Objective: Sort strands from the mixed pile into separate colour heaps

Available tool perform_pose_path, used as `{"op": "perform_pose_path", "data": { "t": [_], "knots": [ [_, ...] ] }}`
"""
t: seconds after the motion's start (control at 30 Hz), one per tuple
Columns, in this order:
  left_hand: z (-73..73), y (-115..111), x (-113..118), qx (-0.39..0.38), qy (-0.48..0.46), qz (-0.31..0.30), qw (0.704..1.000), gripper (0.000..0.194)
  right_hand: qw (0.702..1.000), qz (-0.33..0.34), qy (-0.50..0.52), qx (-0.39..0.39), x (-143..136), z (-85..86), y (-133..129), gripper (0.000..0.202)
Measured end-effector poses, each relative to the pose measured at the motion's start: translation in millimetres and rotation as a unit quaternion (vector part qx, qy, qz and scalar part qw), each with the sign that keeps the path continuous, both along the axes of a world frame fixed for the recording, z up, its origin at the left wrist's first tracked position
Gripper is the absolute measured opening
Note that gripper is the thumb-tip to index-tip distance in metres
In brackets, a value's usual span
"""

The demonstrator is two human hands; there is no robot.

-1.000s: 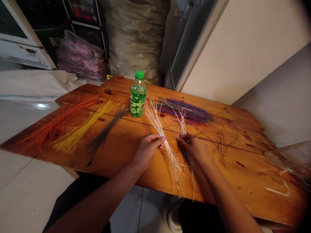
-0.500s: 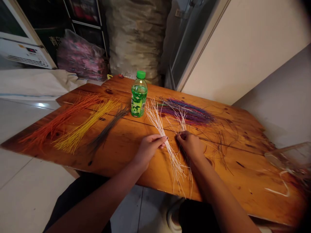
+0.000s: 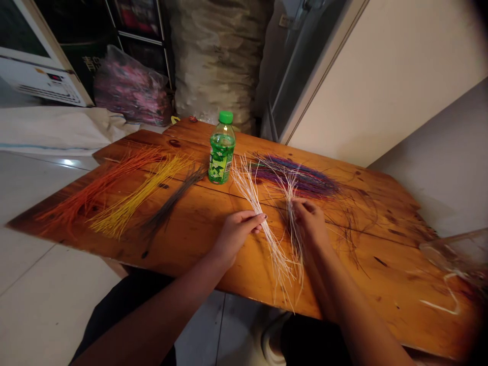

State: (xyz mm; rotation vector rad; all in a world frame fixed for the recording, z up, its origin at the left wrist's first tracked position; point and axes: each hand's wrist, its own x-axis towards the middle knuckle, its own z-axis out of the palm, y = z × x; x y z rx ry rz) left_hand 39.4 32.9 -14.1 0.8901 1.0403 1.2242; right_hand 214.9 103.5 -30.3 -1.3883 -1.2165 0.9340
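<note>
A bundle of thin white strands (image 3: 274, 251) is pinched between the thumb and fingers of my left hand (image 3: 246, 229). Its ends fan out above and below the grip, the lower ones toward the table's front edge. Just to the right lies a second, looser bundle of pale strands (image 3: 292, 218). My right hand (image 3: 310, 218) is at this bundle's right side, with thumb and fingertips closed on some of its strands. Exactly how many it holds is hidden. Behind both hands, a pile of purple, blue and red strands (image 3: 308, 175) lies on the wooden table (image 3: 202, 244).
On the left lie orange strands (image 3: 102, 185), yellow strands (image 3: 141, 195) and grey strands (image 3: 177, 195). A green-capped bottle (image 3: 221, 152) stands upright behind my left hand. Loose dark strands (image 3: 348, 229) are scattered at right, near a clear plastic container (image 3: 453, 249).
My right hand has shifted slightly right and up along the second bundle, showing more of its strands. My left hand keeps its hold on the white bundle. The view has moved slightly.
</note>
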Motion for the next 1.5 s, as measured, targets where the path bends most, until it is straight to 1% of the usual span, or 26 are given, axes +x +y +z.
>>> {"op": "perform_pose_path", "data": {
  "t": [0.07, 0.13, 0.2, 0.27, 0.37, 0.43, 0.57, 0.7, 0.9, 1.0, 1.1, 1.3, 1.5],
  "knots": [
    [-0.2, 0.0, -0.3, 0.001, 0.0, -0.003, 1.0, 0.023, 0.987, -0.001, 0.155, -0.027, 1.1, 5.9, 0.5, 0.022],
    [-0.7, 0.1, -0.5, 0.003, 0.0, -0.007, 1.0, 0.023, 0.963, 0.007, 0.267, -0.039, 2.6, 11.6, 0.4, 0.024],
    [-0.9, -0.1, -0.5, 0.005, -0.001, -0.012, 1.0, 0.022, 0.943, 0.038, 0.326, -0.044, 3.6, 16.1, -0.9, 0.025],
    [-0.7, -0.4, -0.2, 0.006, -0.002, -0.02, 1.0, 0.021, 0.929, 0.087, 0.353, -0.062, 2.1, 18.9, -3.9, 0.024],
    [0.4, -1.3, 0.6, 0.006, 0.001, -0.036, 0.999, 0.02, 0.91, 0.158, 0.37, -0.104, -6.2, 20.2, -10.8, 0.021],
    [1.1, -1.8, 1.1, 0.008, 0.005, -0.042, 0.999, 0.02, 0.901, 0.191, 0.369, -0.123, -14.5, 19.6, -15.7, 0.021],
    [0.2, -1.3, 1.4, 0.005, 0.006, -0.04, 0.999, 0.019, 0.906, 0.226, 0.334, -0.131, -27.6, 18.2, -22.3, 0.022],
    [-3.4, 0.6, 1.9, 0.003, 0.008, -0.04, 0.999, 0.017, 0.912, 0.229, 0.323, -0.11, -31.5, 17.7, -24.7, 0.019],
    [-2.3, -0.1, 3.2, 0.007, 0.02, -0.03, 0.999, 0.017, 0.895, 0.241, 0.356, -0.118, -34.8, 17.9, -27.7, 0.017],
    [-1.1, -0.7, 3.9, 0.008, 0.023, -0.029, 0.999, 0.018, 0.895, 0.238, 0.361, -0.113, -36.9, 19.1, -28.8, 0.018],
    [-1.3, -0.7, 4.7, 0.01, 0.024, -0.032, 0.999, 0.019, 0.898, 0.231, 0.361, -0.103, -38.2, 20.2, -28.4, 0.018],
    [-1.0, -1.5, 6.3, 0.025, 0.024, -0.05, 0.998, 0.02, 0.892, 0.228, 0.381, -0.088, -39.7, 22.3, -27.7, 0.018],
    [-0.3, -3.5, 9.6, 0.014, 0.019, -0.059, 0.998, 0.02, 0.896, 0.216, 0.378, -0.083, -39.7, 26.4, -28.3, 0.021]
  ]
}}
